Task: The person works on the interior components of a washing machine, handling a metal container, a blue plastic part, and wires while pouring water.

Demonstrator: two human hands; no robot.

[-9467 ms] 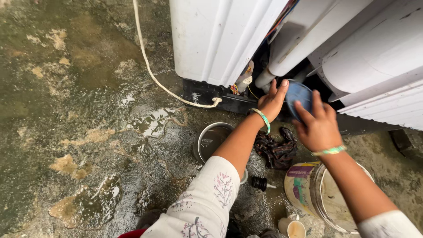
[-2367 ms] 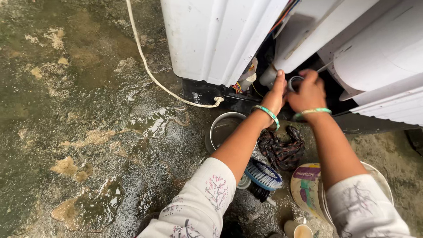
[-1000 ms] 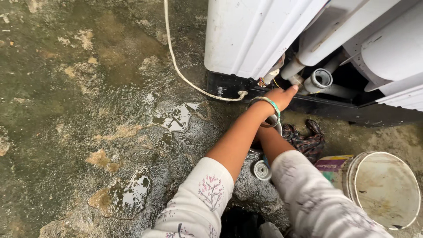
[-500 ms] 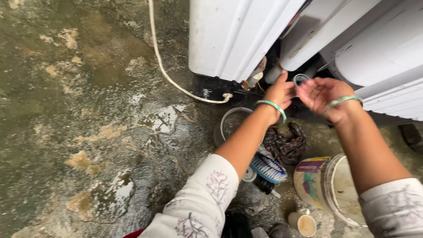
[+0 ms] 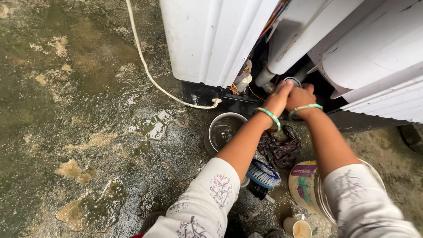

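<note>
Both your hands meet at the grey hose end (image 5: 292, 81) under the white machine (image 5: 211, 39), far and right of centre. Your left hand (image 5: 278, 97) presses against it, its grip hidden. Your right hand (image 5: 300, 96) is curled closed over it. Nearer you, on the wet floor (image 5: 88, 132), lie a steel bowl (image 5: 224, 131), dark rag (image 5: 280, 147) and blue brush (image 5: 263, 174).

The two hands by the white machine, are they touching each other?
Touching. The head view shows the left hand pressed against the right hand, no gap between them, at the grey pipe end.
</note>
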